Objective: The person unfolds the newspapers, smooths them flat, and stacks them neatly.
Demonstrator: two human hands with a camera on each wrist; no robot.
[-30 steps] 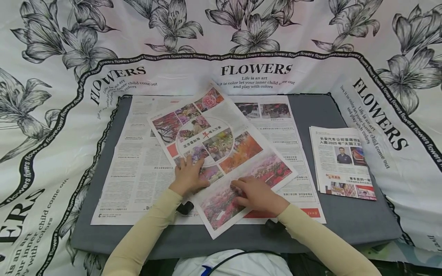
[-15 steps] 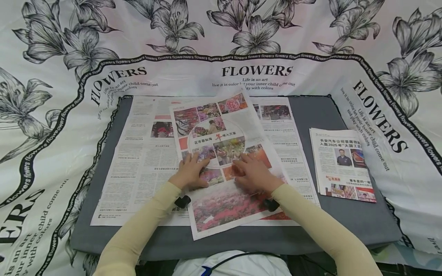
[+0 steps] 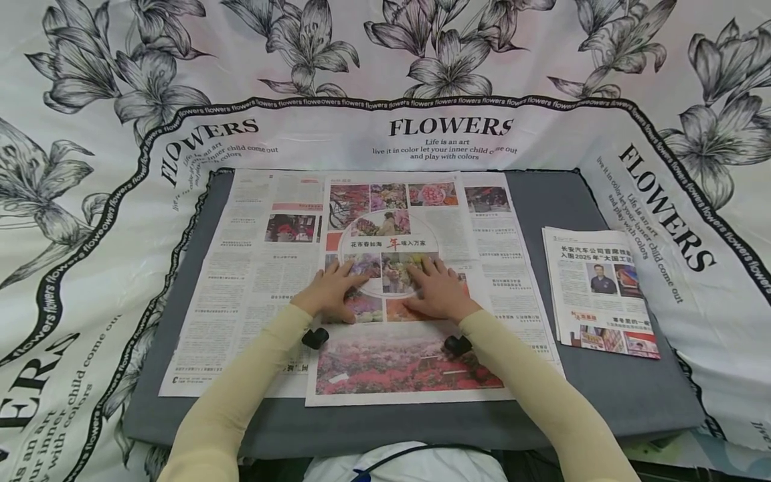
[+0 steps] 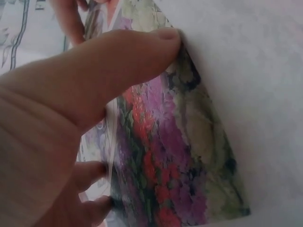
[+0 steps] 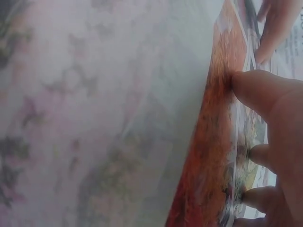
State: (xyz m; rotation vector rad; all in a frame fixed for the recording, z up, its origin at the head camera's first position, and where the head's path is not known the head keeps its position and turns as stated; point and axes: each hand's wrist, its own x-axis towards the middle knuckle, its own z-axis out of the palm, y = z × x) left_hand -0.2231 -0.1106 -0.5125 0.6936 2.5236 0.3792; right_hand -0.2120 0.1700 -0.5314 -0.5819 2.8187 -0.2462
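A newspaper page with colour flower photos (image 3: 409, 361) lies nearly square to the table on top of a wider spread newspaper sheet (image 3: 241, 281). My left hand (image 3: 330, 292) rests on the left half of the page, fingers spread and thumb toward the middle. Opposite it, my right hand (image 3: 442, 292) lies on the page with fingers spread too. In the left wrist view the thumb (image 4: 142, 54) touches a purple and red flower photo. The right wrist view has the thumb (image 5: 255, 90) on an orange photo. Neither hand pinches the paper.
A folded newspaper (image 3: 602, 294) sits at the right side of the grey table (image 3: 626, 388), partly under the flower-printed cloth (image 3: 647, 221) that borders the table. Small black wrist devices (image 3: 315, 338) hang under both sleeves.
The flower-photo page has turned from a steep slant to nearly straight, its top swinging right. My right hand has moved up and left across the page; my left hand has barely shifted.
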